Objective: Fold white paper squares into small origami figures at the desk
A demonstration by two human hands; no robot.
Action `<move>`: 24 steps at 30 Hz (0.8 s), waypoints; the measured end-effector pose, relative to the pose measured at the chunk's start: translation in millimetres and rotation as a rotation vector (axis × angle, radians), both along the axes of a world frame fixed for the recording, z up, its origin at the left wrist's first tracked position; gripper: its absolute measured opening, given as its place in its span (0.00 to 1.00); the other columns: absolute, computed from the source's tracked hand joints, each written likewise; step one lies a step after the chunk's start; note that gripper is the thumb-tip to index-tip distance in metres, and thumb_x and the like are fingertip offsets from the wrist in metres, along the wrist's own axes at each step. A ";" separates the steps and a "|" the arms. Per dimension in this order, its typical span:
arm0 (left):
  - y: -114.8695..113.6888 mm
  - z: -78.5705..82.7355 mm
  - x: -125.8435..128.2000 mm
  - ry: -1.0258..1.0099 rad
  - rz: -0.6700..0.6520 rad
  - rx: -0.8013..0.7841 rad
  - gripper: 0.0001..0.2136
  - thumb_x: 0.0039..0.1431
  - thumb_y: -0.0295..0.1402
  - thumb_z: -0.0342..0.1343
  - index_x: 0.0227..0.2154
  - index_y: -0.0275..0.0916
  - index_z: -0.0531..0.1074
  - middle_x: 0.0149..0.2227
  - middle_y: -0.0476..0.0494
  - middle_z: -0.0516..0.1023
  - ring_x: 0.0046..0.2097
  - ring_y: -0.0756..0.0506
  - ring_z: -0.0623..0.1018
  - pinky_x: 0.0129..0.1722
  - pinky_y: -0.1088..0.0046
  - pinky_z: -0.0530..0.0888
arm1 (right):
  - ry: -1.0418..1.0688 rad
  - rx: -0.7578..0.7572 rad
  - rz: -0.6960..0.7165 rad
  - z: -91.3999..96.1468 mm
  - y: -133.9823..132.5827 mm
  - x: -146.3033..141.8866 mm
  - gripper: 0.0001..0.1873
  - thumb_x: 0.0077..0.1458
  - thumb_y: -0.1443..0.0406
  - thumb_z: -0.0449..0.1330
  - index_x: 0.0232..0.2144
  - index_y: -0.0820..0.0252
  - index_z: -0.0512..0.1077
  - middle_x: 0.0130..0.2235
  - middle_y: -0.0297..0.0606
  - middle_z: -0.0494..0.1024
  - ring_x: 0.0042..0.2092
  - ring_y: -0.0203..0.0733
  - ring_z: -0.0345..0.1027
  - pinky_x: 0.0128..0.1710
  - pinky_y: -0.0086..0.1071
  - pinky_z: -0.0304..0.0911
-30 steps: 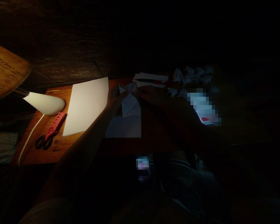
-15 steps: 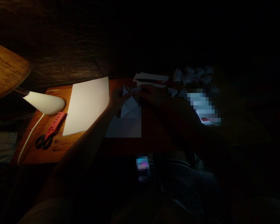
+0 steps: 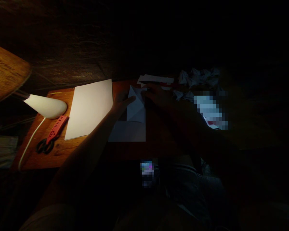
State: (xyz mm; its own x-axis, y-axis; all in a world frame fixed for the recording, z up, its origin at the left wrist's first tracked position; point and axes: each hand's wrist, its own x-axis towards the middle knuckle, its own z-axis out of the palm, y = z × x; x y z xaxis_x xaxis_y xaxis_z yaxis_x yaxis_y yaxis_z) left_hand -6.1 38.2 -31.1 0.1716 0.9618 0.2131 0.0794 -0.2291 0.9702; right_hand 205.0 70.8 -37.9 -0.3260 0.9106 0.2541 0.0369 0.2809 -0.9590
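A creased, folded sheet of paper (image 3: 135,109) is between my hands, over a flat white sheet (image 3: 127,133) on the wooden table. My left hand (image 3: 121,101) grips its left side, thumb across the front and fingers mostly hidden in shadow. At the upper right edge my right hand (image 3: 155,93) pinches the same paper, its fingers bent and dimly lit. The paper comes to a point at its top left, and diagonal creases cross its face.
Left stand a white lamp base (image 3: 47,106), scissors with a red cover (image 3: 56,130) and a stack of white paper (image 3: 90,110). Behind my hands lie paper strips (image 3: 159,78) and a dark knife-like tool. Folded paper pieces (image 3: 198,78) and a lit phone (image 3: 210,112) lie right.
Upper flaps that were spread apart now lie flatter, so more of the folded paper's face shows. My right hand has shifted slightly up; my left thumb rests further onto the paper.
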 end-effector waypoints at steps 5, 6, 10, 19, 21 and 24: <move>-0.1 1.3 -0.2 0.023 -0.035 0.005 0.20 0.53 0.49 0.73 0.35 0.37 0.77 0.32 0.43 0.81 0.37 0.41 0.81 0.36 0.66 0.75 | 0.057 0.011 -0.007 -2.0 1.5 0.2 0.09 0.56 0.61 0.68 0.36 0.55 0.73 0.37 0.34 0.78 0.41 0.43 0.71 0.45 0.37 0.69; -0.3 2.6 0.2 0.019 -0.054 0.014 0.21 0.53 0.50 0.74 0.36 0.37 0.78 0.33 0.43 0.81 0.38 0.41 0.81 0.36 0.66 0.75 | 0.068 0.008 -0.015 -1.9 1.9 0.5 0.08 0.55 0.63 0.68 0.36 0.56 0.73 0.36 0.33 0.77 0.40 0.42 0.70 0.44 0.36 0.69; 0.9 5.4 1.2 -0.018 -0.104 0.066 0.27 0.49 0.53 0.75 0.44 0.39 0.80 0.39 0.42 0.85 0.44 0.37 0.84 0.41 0.64 0.80 | 0.094 0.005 -0.028 1.4 1.7 2.0 0.06 0.53 0.70 0.64 0.34 0.57 0.72 0.35 0.33 0.75 0.41 0.42 0.68 0.45 0.36 0.68; 2.7 -0.8 -1.1 -0.051 -0.149 0.021 0.27 0.48 0.50 0.76 0.48 0.40 0.83 0.51 0.39 0.87 0.56 0.32 0.84 0.54 0.57 0.81 | 0.096 0.009 0.011 5.5 -0.5 4.6 0.04 0.57 0.65 0.65 0.36 0.54 0.72 0.33 0.33 0.73 0.36 0.42 0.67 0.37 0.34 0.66; 0.3 2.3 -0.2 -0.042 -0.172 0.003 0.26 0.49 0.49 0.76 0.48 0.39 0.84 0.51 0.38 0.87 0.56 0.32 0.84 0.55 0.56 0.81 | 0.093 0.017 0.010 3.2 2.9 4.8 0.07 0.57 0.62 0.67 0.34 0.54 0.71 0.34 0.34 0.74 0.38 0.43 0.68 0.39 0.35 0.67; -2.9 9.1 0.5 -0.026 -0.214 0.004 0.25 0.51 0.49 0.75 0.49 0.40 0.85 0.51 0.39 0.87 0.58 0.32 0.83 0.58 0.55 0.79 | 0.094 0.025 0.009 0.5 7.2 5.0 0.10 0.59 0.58 0.67 0.32 0.55 0.72 0.35 0.35 0.76 0.41 0.43 0.70 0.45 0.38 0.69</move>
State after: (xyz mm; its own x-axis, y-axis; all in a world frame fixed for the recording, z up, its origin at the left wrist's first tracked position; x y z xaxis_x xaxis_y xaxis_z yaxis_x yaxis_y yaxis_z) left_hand -5.5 35.4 -22.0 0.3663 0.9033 0.2235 0.0037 -0.2416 0.9704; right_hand 210.0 78.0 -37.4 -0.3073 0.9008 0.3069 -0.0555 0.3050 -0.9507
